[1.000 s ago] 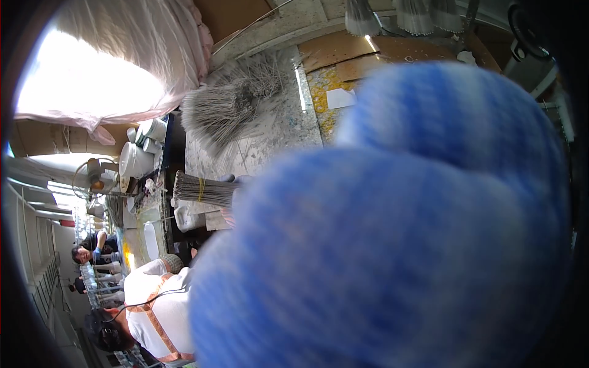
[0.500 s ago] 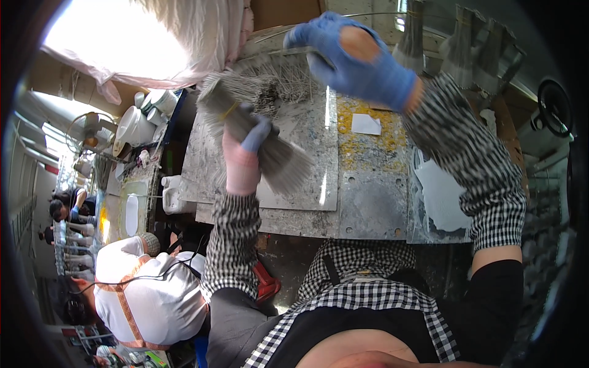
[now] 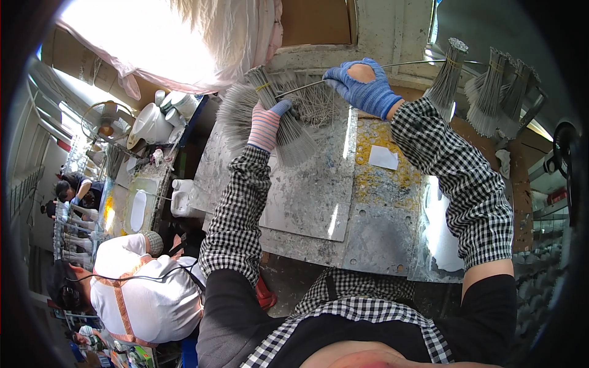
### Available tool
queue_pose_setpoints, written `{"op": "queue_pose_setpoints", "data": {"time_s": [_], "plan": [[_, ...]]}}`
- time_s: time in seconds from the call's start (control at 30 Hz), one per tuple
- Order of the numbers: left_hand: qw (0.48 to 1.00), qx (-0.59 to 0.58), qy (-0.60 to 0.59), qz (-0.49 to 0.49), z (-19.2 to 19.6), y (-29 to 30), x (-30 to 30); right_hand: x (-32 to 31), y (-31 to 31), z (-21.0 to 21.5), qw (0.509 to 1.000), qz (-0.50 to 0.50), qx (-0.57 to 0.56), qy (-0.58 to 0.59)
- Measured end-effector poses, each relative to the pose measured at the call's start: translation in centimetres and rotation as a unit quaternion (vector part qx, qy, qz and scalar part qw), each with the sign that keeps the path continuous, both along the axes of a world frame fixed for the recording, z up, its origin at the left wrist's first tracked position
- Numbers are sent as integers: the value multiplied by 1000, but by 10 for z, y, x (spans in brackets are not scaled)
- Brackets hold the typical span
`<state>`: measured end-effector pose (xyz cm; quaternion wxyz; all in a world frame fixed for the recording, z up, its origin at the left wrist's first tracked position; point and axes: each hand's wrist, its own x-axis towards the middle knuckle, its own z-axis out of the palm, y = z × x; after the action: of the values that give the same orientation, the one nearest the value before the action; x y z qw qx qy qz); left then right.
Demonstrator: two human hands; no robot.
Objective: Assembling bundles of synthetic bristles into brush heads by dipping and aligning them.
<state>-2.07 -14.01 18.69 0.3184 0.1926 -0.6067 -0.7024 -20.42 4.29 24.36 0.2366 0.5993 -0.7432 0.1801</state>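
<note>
Evidently, the left hand [image 3: 265, 129] grips a yellow-banded grey bundle [image 3: 263, 88], the right hand [image 3: 363, 88] a rod [image 3: 300, 88], near plain white paper [image 3: 383, 157].

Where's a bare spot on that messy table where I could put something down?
Two spots look bare: the front of the grey board, between the left sleeve and the square metal plate, and that plate itself, in front of the yellow-stained patch. It's crowded at the back left, where the left hand grips a grey bundle beside loose strands.
</note>
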Motion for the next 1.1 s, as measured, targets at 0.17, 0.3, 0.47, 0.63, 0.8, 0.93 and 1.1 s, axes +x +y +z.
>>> {"op": "queue_pose_setpoints", "data": {"time_s": [0.17,0.3,0.47,0.63,0.8,0.93,1.1], "plan": [[884,-403,-21,235,-17,40,-12,8,13,7,995,59,-82,-6],[986,-63,102,-115,24,47,6,16,32,22,991,74,-104,-30],[880,-422,-84,200,19,84,-15,24,25,33,995,90,-17,-32],[983,-155,43,-86,-1,99,-86,-12,93,48,991,-41,-44,120],[975,-117,12,-188,32,171,-166,-120,195,86,961,-200,-43,187],[972,-133,-38,-189,44,211,-218,-120,182,101,954,-269,116,65],[966,-216,2,-144,15,220,-283,-138,176,96,963,-255,86,-9]]}}
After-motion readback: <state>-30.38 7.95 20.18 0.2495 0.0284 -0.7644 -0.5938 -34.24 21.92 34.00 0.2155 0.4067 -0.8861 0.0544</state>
